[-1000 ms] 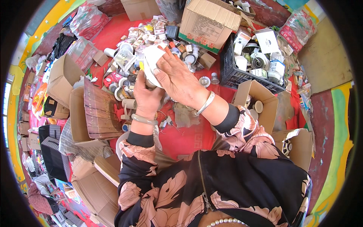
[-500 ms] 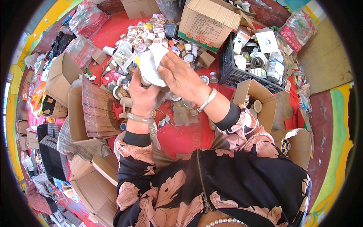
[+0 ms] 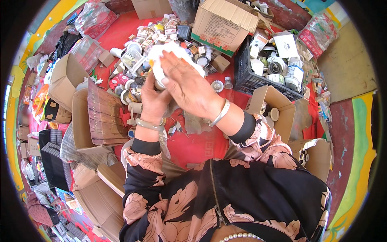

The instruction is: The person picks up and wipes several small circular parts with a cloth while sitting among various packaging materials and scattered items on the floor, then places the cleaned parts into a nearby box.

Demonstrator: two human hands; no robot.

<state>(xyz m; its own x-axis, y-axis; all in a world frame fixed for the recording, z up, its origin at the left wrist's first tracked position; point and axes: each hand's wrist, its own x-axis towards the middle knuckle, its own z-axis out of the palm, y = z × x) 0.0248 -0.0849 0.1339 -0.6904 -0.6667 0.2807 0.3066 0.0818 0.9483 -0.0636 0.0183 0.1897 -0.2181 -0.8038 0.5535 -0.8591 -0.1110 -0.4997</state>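
Head view, the only one. The person's left hand (image 3: 155, 101) grips a white round piece (image 3: 159, 84) from below, thumb up its side; the far fingers are hidden. The piece sits up in front of the chest, between the hands, mostly covered by a white cloth (image 3: 160, 49). Right hand (image 3: 191, 88) lies flat over the cloth, fingers stretched out, not clenched, pressing it on (looks like a rub, my call).

To do it well: hold the left steady as a cradle, spread the push over the whole palm, follow the curve, and keep a fold of cloth under the fingertips. Too hard on the rim and it could tip or slip.

Materials, quick: cloth soft and crumpled; piece probably smooth, hard to tell. Sleeves dark, silky, floral, with ribbed cuffs. Red sheet (image 3: 193, 152) below, flat. Past the hands, a loose pile (image 3: 161, 34) of small boxy and round bits. Stiff black plastic crate (image 3: 244, 76) to the right, packed; brown cardboard carton (image 3: 223, 28) behind, creased.
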